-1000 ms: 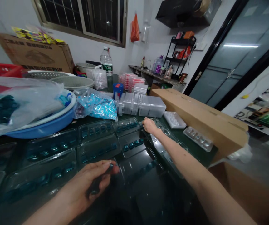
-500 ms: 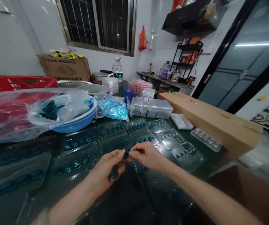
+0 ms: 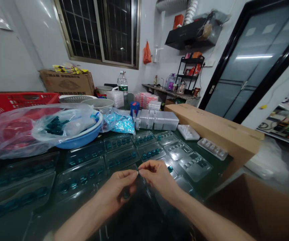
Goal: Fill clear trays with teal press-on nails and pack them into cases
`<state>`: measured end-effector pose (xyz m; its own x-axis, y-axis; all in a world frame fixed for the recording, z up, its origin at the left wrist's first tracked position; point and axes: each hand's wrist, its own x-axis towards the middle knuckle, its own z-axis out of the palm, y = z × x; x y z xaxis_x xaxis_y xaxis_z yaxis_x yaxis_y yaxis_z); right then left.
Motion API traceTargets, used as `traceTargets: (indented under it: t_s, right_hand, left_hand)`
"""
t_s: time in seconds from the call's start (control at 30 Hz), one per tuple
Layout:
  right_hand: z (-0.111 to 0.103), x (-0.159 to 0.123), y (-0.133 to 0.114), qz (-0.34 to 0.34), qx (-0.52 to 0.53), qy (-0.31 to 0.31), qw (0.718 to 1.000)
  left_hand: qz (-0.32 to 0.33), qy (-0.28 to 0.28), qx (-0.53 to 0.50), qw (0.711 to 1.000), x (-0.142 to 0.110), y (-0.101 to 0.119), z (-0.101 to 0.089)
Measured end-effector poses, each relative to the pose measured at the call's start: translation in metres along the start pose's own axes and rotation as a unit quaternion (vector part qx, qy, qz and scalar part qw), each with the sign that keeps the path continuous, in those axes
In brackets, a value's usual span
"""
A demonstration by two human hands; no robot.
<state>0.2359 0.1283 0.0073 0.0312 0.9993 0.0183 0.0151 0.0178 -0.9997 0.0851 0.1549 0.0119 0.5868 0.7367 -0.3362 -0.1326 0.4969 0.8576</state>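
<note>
Teal piece sits in left hand, below its pinched grip meeting pinched right hand.

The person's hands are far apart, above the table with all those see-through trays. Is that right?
Not quite: the hands aren't far apart. The head view shows the left hand and the right hand close together, above the table with the see-through trays.
</note>
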Motion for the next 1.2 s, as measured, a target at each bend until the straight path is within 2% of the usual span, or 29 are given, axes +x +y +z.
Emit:
traceTargets:
  t_s: [0.1,0.3,0.4,0.57,0.63,0.77,0.87,1.03,1.1,1.2]
  right_hand:
    - [0.0,-0.003,0.001,-0.005,-0.022,0.013,1.0]
    - [0.006,-0.011,0.003,-0.017,-0.018,0.008,1.0]
    - [0.007,-0.012,0.004,-0.008,0.007,0.011,1.0]
    - [0.004,-0.008,0.003,0.016,0.101,-0.076,0.992]
    - [0.004,-0.008,0.002,0.026,0.124,-0.09,0.988]
    - [0.009,-0.007,-0.001,0.057,0.128,-0.046,0.989]
    - [0.013,-0.005,0.001,0.084,0.146,-0.026,0.985]
    - [0.012,-0.003,0.013,0.121,0.184,-0.065,0.973]
    - [0.009,-0.004,0.015,0.07,0.12,-0.036,0.99]
    - [0.004,-0.005,0.013,-0.072,-0.039,0.025,0.996]
  left_hand:
    - [-0.016,-0.017,-0.006,1.0,-0.002,0.0,0.002]
    - [0.04,0.027,0.003,0.999,-0.001,0.002,0.001]
    - [0.048,0.028,0.02,0.998,-0.004,0.006,0.003]
    - [0.035,-0.006,0.035,0.999,-0.007,0.008,0.002]
    - [0.038,-0.005,0.034,0.999,-0.005,0.007,-0.001]
    - [0.051,-0.024,0.005,0.998,-0.002,0.004,-0.006]
    - [0.033,-0.041,-0.033,0.998,-0.001,0.005,-0.006]
    - [-0.001,0.044,-0.135,0.99,0.006,0.004,-0.003]
    - [-0.002,0.067,-0.146,0.987,0.012,0.003,-0.002]
    - [-0.002,0.073,-0.113,0.991,0.021,0.001,-0.001]
